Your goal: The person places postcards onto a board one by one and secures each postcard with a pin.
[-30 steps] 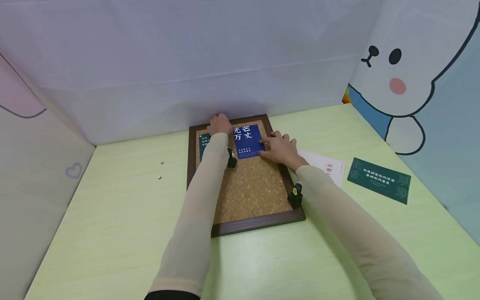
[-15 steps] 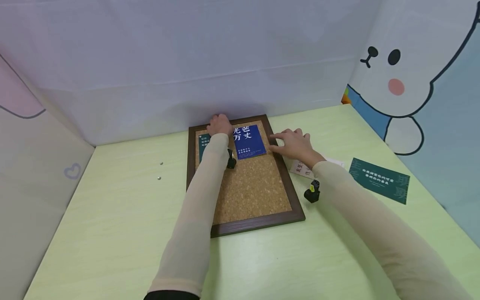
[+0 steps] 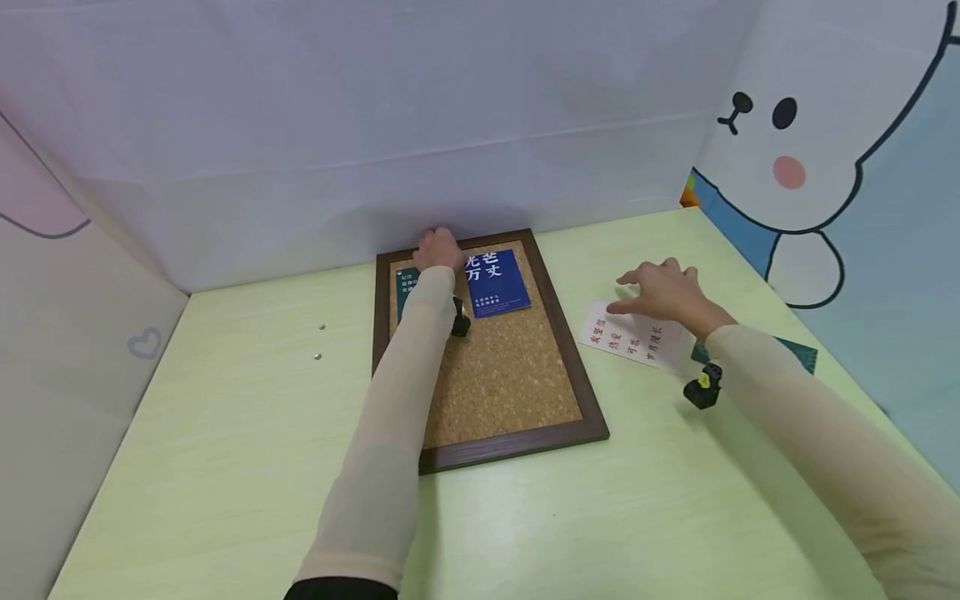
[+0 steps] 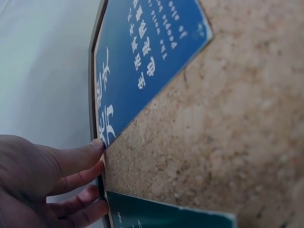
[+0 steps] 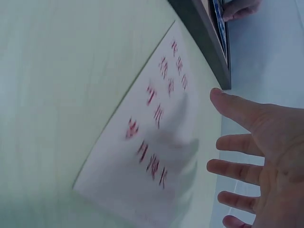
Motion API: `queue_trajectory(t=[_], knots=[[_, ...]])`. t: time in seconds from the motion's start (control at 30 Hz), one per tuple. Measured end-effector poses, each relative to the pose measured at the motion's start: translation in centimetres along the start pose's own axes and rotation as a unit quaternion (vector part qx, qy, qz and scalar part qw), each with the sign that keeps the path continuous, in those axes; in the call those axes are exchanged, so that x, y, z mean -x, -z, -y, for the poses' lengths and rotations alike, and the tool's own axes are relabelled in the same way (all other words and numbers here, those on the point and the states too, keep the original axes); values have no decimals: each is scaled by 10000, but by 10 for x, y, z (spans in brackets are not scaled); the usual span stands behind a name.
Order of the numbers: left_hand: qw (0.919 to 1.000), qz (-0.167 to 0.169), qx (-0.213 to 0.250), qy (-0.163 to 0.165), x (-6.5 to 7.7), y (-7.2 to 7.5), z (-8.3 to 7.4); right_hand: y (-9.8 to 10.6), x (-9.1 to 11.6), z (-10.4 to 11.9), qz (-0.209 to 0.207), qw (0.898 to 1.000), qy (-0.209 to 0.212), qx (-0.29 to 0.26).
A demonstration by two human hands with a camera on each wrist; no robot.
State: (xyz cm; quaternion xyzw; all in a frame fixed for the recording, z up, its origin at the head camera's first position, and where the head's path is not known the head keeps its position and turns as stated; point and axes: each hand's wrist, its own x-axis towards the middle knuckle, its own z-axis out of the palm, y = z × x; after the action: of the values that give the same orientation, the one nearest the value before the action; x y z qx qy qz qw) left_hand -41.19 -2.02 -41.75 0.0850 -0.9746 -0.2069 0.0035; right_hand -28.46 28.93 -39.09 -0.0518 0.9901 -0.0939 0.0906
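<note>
A brown-framed cork board (image 3: 510,375) lies on the table, with a blue card (image 3: 498,283) and a green card (image 3: 406,287) at its upper end. My left hand (image 3: 438,249) is at the top of the frame; in the left wrist view its thumb touches a corner of the blue card (image 4: 147,57), and the other fingertips reach the frame near the green card (image 4: 161,211). My right hand (image 3: 663,292) hovers over a white card with red characters (image 3: 630,337). In the right wrist view, its spread fingers (image 5: 237,171) hold nothing.
Another green card (image 3: 798,354) lies further right, partly behind the right forearm. Two small silver bits (image 3: 317,357) rest on the table left of the board. A pale cloth wall (image 3: 315,150) stands right behind the board.
My right hand has left the blue card and moved right, off the board to above the white card. My left hand stays at the top of the frame.
</note>
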Motion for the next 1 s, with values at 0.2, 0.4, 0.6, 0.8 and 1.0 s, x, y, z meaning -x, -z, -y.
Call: queue_trajectory(t=[0.2, 0.4, 0.6, 0.8, 1.0], knots=[[10000, 23, 75, -58, 0, 1, 1, 5, 18, -22, 231, 9989, -186, 370], [9999, 39, 110, -78, 0, 4, 4, 5, 34, -32, 501, 9961, -227, 694], [9999, 73, 68, -45, -3, 3, 5, -6, 45, -39, 396, 9956, -140, 843], [10000, 80, 57, -3, -4, 3, 4, -10, 47, -42, 219, 9965, -160, 796], [10000, 9, 89, -21, -2, 3, 5, -9, 46, -41, 199, 9975, -325, 593]])
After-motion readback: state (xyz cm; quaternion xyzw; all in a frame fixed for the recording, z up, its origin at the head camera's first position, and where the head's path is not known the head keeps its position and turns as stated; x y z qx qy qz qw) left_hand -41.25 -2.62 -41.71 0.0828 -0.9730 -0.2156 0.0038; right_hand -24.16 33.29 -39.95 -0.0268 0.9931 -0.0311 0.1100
